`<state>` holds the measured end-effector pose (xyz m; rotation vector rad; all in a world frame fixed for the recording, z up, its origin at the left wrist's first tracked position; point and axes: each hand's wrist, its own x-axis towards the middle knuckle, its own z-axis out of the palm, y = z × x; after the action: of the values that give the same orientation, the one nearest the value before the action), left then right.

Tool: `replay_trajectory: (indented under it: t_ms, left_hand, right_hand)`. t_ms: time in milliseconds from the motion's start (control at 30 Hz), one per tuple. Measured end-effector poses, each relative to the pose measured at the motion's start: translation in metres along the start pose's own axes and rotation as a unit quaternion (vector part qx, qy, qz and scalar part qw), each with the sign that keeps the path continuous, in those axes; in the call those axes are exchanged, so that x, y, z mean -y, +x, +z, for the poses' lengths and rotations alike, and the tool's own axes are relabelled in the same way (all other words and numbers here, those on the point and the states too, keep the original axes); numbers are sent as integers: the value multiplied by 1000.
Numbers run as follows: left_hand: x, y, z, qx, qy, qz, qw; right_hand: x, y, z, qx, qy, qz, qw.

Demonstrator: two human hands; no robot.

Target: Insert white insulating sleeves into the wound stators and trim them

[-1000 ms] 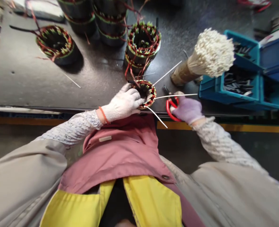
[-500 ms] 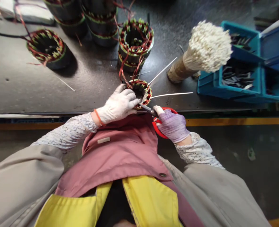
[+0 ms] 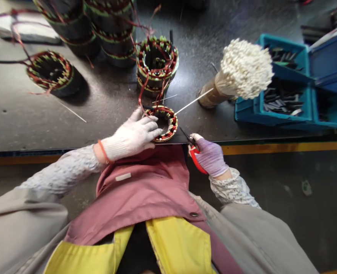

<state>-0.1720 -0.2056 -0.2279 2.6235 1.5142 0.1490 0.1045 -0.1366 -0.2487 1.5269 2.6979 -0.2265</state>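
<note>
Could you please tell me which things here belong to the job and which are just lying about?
In use: left hand, white-gloved, on wound stator; right hand, purple-gloved, holding red scissors.
Lying about: other stators; white-tipped stick bundle; teal crate.

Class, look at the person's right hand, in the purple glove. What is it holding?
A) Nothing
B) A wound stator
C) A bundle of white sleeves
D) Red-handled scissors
D: the right hand grips the red-handled scissors by their handles, with the blades pointing toward the wound stator.
</note>
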Motion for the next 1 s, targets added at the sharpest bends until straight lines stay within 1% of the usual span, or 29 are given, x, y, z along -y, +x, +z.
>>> replay_trajectory:
  t_ms: [100,133,200,267,300,400,433,500,567,633,667,700,733,767,833,900,933,967,1000]
  left_hand:
    - [-24,6,-18,15,26,-37,999]
    - [-31,12,-20,22,28,-47,998]
    - [-40,26,-15,48,29,-66,996]
    - [-39,38,-3,69,33,-69,995]
    - [-37,42,4,65,36,-63,995]
    - [-28,47,21,16,33,-26,999]
    - [-27,47,23,1,33,-23,999]
    - [-27,46,25,-12,32,-29,999]
    - [-29,41,22,-14,23,-33,999]
    - [-27,26,15,-12,-4,-26,1000]
    - [-24,14,10,-8,-25,-26,999]
    - [-20,-2,4,-4,-42,-44,998]
    - [-16,-21,-3,-3,-51,-80,995]
    - [-10,-41,-12,-6,-49,-130,990]
    - [4,-80,-31,-28,-5,-245,969]
    - [29,-108,-51,-68,65,-336,937]
    - [47,-116,-60,-92,103,-375,917]
    - [67,-119,-66,-118,137,-402,898]
    - [88,-119,-70,-133,161,-413,887]
  right_hand:
    - [-6,16,-6,-7,10,4,1000]
    - [-5,23,-8,-8,16,-5,1000]
    - [-2,35,-11,0,34,-27,999]
    - [1,45,-12,14,49,-41,998]
    - [3,48,-12,20,54,-44,997]
    - [3,54,-9,35,75,-52,995]
    - [3,55,-8,41,79,-53,995]
    - [2,55,-8,50,82,-52,994]
    - [2,51,-10,35,83,-37,995]
    - [-2,43,-13,-4,93,-9,996]
    - [-6,39,-13,-21,95,8,995]
    - [-11,35,-11,-29,95,15,995]
    - [-17,31,-9,-34,92,13,995]
    - [-23,28,-6,-36,88,8,995]
    - [-31,24,0,-31,69,14,997]
    - [-32,24,2,-23,56,34,998]
    - [-30,25,2,-20,54,44,997]
    - [-26,28,1,-16,53,52,997]
    - [-21,32,-1,-11,52,56,997]
